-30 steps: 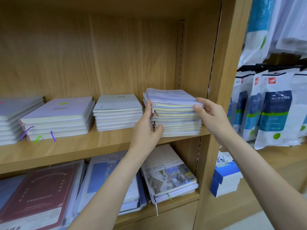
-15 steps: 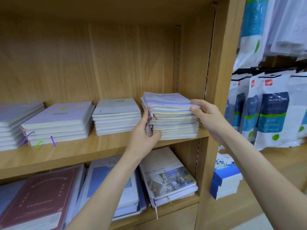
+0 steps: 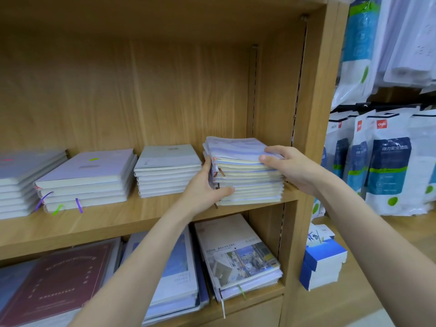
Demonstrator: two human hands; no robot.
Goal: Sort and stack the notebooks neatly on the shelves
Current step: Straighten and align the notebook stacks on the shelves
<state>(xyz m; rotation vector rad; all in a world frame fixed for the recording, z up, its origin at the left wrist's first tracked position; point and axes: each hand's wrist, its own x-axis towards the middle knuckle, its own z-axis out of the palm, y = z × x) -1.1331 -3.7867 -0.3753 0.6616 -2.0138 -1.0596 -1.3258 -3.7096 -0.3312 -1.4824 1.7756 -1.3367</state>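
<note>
Both hands [image 3: 247, 178] flanking stack [image 3: 245, 185] edges

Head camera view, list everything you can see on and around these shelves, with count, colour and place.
Held notebook stack: one, lilac and cream, upper shelf, far right.
Pale grey-green stack: one, upper shelf, left of the held stack.
Lilac-covered stack: one, purple and green ribbons hanging out, upper shelf, further left.
Grey stack: one, upper shelf, left edge.
Maroon notebook: one, lower shelf, left.
Blue-and-white notebooks: one pile, lower shelf, middle.
Photo-cover notebooks: one pile, lower shelf, right.
Blue-and-white boxes: one small pile, right of the shelf unit.
Hanging packets: several, white and blue, far right.
Left hand: grips the stack's left front corner.
Right hand: grips its right side.
</note>
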